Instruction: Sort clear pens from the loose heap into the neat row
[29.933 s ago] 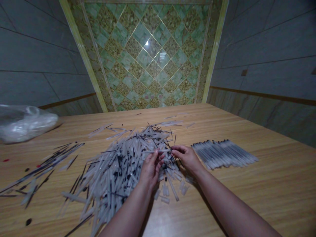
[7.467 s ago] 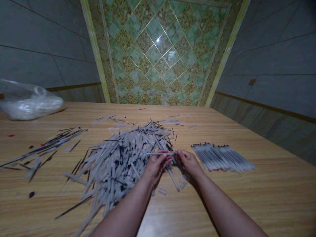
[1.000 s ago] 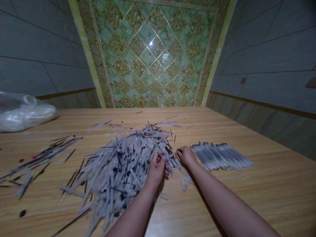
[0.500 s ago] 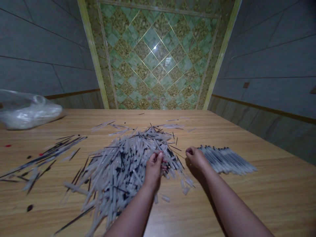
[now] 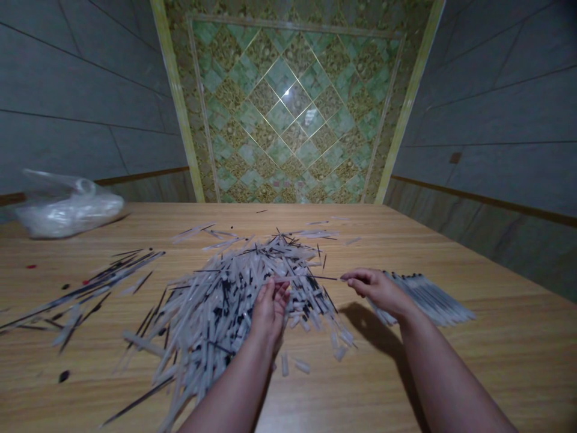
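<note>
My left hand (image 5: 270, 304) is closed on a translucent pen barrel (image 5: 295, 278) above the right part of a pile of loose pen parts (image 5: 229, 294). A thin dark pen refill (image 5: 322, 276) sticks out of the barrel's right end. My right hand (image 5: 372, 288) pinches the refill's far tip between thumb and fingers, its shadow falling on the table below. Just behind and beside this hand lies a neat row of pens (image 5: 426, 294) with dark refills inside; the hand and forearm hide part of the row.
Black refills and tubes (image 5: 117, 270) lie scattered on the wooden table (image 5: 342, 391) at the left. A clear plastic bag (image 5: 72, 210) rests at the far left. Small clear caps (image 5: 302, 365) lie near the front of the pile. A tiled wall (image 5: 293, 120) stands behind.
My left hand has shifted slightly left, and the barrel with the refill now shows stretched between both hands. My right hand has turned and moved right. The view has shifted a little.
</note>
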Demonstrator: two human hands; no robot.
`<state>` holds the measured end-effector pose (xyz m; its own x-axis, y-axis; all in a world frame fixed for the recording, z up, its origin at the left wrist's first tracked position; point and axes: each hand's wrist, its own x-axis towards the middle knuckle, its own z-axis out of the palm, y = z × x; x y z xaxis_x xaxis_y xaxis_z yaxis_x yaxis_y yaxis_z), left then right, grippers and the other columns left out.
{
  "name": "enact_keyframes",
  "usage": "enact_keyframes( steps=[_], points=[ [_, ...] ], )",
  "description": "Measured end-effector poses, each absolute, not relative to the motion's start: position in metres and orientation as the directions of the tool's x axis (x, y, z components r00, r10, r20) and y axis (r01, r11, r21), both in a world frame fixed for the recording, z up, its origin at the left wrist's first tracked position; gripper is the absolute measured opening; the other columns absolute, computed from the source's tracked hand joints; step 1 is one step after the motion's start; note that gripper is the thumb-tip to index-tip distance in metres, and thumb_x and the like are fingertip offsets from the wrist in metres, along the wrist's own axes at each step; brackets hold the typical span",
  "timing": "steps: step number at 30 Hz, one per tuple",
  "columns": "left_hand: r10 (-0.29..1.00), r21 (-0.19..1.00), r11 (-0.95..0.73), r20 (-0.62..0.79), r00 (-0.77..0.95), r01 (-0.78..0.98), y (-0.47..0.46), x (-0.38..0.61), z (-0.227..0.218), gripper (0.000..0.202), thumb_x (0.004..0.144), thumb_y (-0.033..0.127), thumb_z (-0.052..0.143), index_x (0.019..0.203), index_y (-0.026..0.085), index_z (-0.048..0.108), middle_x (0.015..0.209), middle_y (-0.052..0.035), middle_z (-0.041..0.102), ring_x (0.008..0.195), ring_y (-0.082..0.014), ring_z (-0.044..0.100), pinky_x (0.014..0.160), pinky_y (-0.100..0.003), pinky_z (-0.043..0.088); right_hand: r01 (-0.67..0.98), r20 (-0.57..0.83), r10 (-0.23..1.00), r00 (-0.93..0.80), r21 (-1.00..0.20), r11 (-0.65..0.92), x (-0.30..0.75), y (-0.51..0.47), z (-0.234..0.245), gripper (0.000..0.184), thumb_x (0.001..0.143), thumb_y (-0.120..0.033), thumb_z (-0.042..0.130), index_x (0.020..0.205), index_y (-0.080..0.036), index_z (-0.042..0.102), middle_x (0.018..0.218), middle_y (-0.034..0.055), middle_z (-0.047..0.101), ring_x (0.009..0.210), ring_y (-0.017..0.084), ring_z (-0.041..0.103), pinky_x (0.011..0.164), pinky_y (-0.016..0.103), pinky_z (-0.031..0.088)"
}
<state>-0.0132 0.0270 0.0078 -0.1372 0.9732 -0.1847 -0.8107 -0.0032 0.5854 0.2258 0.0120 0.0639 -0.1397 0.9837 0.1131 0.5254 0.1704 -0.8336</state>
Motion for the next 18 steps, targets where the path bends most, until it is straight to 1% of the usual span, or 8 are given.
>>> enact_keyframes(
  steps=[6,11,14,16,18],
  points=[
    [0.970,0.568,-0.003,-0.197,-0.140,-0.823,0.032,-0.016,0.004,0.005,0.082,0.013,0.049,0.080,0.013,0.054,0.069,-0.0040,0.063,0.064,-0.0099,0.063,0.052,-0.015,0.050,0.520,0.100,0.987,-0.128,-0.841,0.152,0.226,0.014,0.059,0.034,0.070,-0.038,0.052,0.090,-0.015,0.067,0.072,0.0029,0.065,0.053,0.010,0.046,0.050,0.022,0.036],
    [0.971,0.552,-0.015,-0.191,-0.144,-0.834,0.031,-0.016,0.005,0.007,0.082,0.011,0.047,0.082,0.012,0.054,0.069,-0.0042,0.063,0.064,-0.0116,0.064,0.050,-0.016,0.050,0.518,0.105,0.984,-0.143,-0.839,0.165,0.225,0.013,0.060,0.032,0.071,-0.035,0.053,0.090,-0.014,0.067,0.075,0.0044,0.066,0.053,0.010,0.046,0.050,0.022,0.036],
    [0.976,0.582,-0.012,-0.171,-0.136,-0.813,0.028,-0.014,0.007,0.004,0.081,0.012,0.050,0.080,0.013,0.054,0.070,-0.0044,0.063,0.066,-0.0121,0.064,0.051,-0.017,0.050,0.498,0.121,0.982,-0.145,-0.849,0.178,0.221,0.013,0.060,0.030,0.071,-0.035,0.054,0.090,-0.014,0.067,0.075,0.0046,0.066,0.054,0.011,0.049,0.052,0.023,0.039],
    [0.982,0.608,-0.004,-0.147,-0.118,-0.794,0.025,-0.010,0.008,0.002,0.079,0.015,0.053,0.078,0.013,0.053,0.071,-0.0045,0.063,0.066,-0.0124,0.064,0.050,-0.017,0.051,0.469,0.157,0.983,-0.095,-0.864,0.184,0.216,0.013,0.060,0.033,0.071,-0.035,0.055,0.095,-0.014,0.066,0.077,0.0052,0.067,0.058,0.012,0.054,0.055,0.024,0.042],
    [0.987,0.635,0.017,-0.134,-0.088,-0.772,0.021,-0.005,0.009,0.006,0.077,0.016,0.057,0.078,0.013,0.053,0.072,-0.0046,0.063,0.066,-0.0129,0.064,0.050,-0.017,0.051,0.437,0.217,0.975,-0.035,-0.875,0.211,0.207,0.013,0.058,0.037,0.071,-0.035,0.056,0.101,-0.015,0.063,0.081,0.0064,0.068,0.064,0.015,0.058,0.060,0.026,0.045]
  ],
)
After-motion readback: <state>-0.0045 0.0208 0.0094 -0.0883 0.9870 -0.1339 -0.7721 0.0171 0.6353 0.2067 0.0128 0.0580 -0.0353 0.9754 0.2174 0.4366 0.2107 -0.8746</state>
